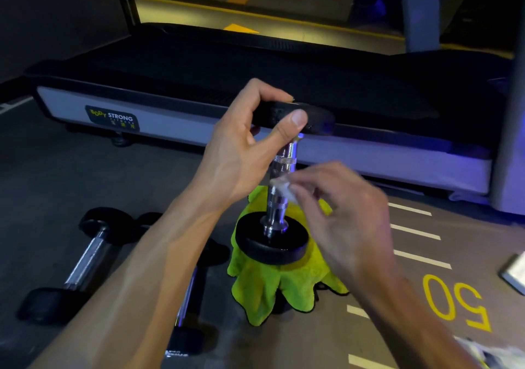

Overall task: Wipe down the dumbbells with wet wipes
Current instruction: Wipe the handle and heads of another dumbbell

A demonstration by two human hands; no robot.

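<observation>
On the floor at the left two dumbbells [85, 257] are lying flat, waiting. Our left hand [247, 147] is curling round the top weight of the upright dumbbell [279, 175], which is standing on a green cloth [270, 283] near the treadmill's [181, 124] edge. Our right hand [343, 212] is pinching a wet wipe [281, 188] against the chrome handle; we should be steadying the top firmly and wrapping the wipe fully round the knurling

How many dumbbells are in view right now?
3: one upright on the green cloth in the left hand, two lying on the floor at left, one partly hidden by the forearm.
</observation>
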